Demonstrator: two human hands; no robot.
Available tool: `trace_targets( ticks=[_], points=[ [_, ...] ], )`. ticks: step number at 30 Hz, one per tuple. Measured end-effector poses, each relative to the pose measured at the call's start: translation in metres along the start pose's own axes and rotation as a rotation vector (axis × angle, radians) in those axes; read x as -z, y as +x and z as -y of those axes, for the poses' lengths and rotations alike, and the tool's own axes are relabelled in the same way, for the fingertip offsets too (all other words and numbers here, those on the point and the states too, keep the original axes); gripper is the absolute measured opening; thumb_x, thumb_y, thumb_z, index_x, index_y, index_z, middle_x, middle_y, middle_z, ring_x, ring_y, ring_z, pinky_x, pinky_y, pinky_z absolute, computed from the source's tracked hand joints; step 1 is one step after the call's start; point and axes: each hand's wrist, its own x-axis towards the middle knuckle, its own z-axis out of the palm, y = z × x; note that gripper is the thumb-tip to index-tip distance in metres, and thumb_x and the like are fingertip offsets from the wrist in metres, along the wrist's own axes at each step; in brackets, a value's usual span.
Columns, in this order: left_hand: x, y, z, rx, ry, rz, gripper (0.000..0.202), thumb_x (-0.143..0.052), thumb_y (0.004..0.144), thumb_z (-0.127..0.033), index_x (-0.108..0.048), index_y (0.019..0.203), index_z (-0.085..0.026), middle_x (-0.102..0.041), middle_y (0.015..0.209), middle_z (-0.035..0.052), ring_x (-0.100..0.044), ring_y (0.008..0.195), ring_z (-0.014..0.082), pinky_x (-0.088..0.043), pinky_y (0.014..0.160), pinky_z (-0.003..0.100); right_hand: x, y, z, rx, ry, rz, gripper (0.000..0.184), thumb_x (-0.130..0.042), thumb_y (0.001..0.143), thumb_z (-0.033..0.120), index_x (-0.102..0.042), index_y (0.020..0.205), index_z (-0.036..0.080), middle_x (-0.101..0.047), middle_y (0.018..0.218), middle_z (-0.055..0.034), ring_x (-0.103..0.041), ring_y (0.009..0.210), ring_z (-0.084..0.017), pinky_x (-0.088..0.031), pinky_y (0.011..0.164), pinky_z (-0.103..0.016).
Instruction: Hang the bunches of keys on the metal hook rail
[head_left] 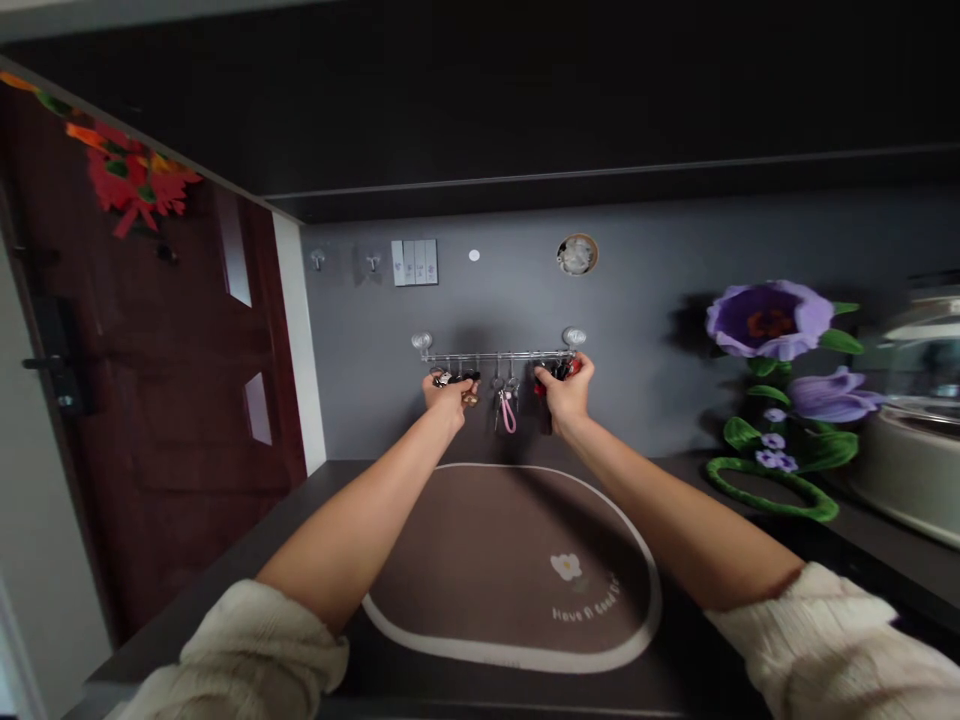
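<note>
A metal hook rail [484, 356] is fixed to the grey back wall by a clear suction cup at each end. At its left end my left hand [448, 395] is closed around a bunch of keys [471, 398], with dark and brass-coloured pieces showing past the fingers. My right hand [568, 393] grips dark and red items [541, 380] at the rail's right end, apparently keys, mostly covered by the fingers. Between both hands, more keys with a pink strap [508, 412] hang from the middle hooks, touched by neither hand.
A brown oval mat [502, 560] lies on the dark counter below. Purple fabric flowers [771, 320] and a pale appliance [915, 440] stand at right. A light switch panel [415, 262] is on the wall. A dark shelf [480, 100] hangs overhead; a red-brown door [172, 400] is at left.
</note>
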Motion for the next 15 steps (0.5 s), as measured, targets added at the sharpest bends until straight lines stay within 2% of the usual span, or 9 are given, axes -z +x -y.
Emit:
trace_targets(
  ticks=[4, 7, 12, 15],
  points=[
    [-0.004, 0.004, -0.006, 0.003, 0.014, -0.043, 0.065, -0.052, 0.063, 0.01, -0.025, 0.11, -0.025, -0.055, 0.076, -0.0006, -0.059, 0.053, 0.0101, -0.047, 0.047, 0.02, -0.006, 0.018, 0.011, -0.003, 0.021, 0.028, 0.07, -0.059, 0.062, 0.031, -0.019, 0.119, 0.022, -0.044, 0.116, -0.0068, -0.048, 0.102, -0.015, -0.038, 0.087, -0.029],
    [-0.005, 0.01, -0.012, 0.029, 0.011, -0.027, 0.064, -0.051, 0.062, 0.011, -0.029, 0.111, -0.022, -0.058, 0.079, 0.0026, -0.06, 0.057, 0.0118, -0.049, 0.049, 0.021, -0.007, 0.025, 0.019, -0.026, 0.032, 0.072, 0.07, -0.06, 0.06, 0.031, -0.021, 0.118, 0.024, -0.045, 0.115, -0.0058, -0.048, 0.101, -0.016, -0.042, 0.082, -0.029],
    [0.001, 0.026, -0.034, 0.214, 0.045, 0.088, 0.034, -0.051, 0.068, 0.004, -0.048, 0.099, -0.01, -0.06, 0.078, 0.0108, -0.062, 0.066, 0.0159, -0.052, 0.052, 0.022, 0.001, 0.02, 0.028, -0.053, 0.052, 0.174, 0.065, -0.064, 0.056, 0.027, -0.029, 0.111, 0.026, -0.048, 0.108, -0.0032, -0.051, 0.092, -0.016, -0.048, 0.07, -0.027],
    [0.011, 0.034, -0.05, 0.301, 0.114, 0.163, 0.025, -0.054, 0.071, -0.005, -0.054, 0.095, -0.009, -0.061, 0.078, 0.0117, -0.062, 0.07, 0.0179, -0.054, 0.055, 0.025, 0.007, 0.011, 0.033, -0.114, 0.079, 0.258, 0.064, -0.065, 0.054, 0.026, -0.031, 0.108, 0.027, -0.051, 0.102, -0.0016, -0.054, 0.08, -0.014, -0.049, 0.06, -0.025]
  ],
)
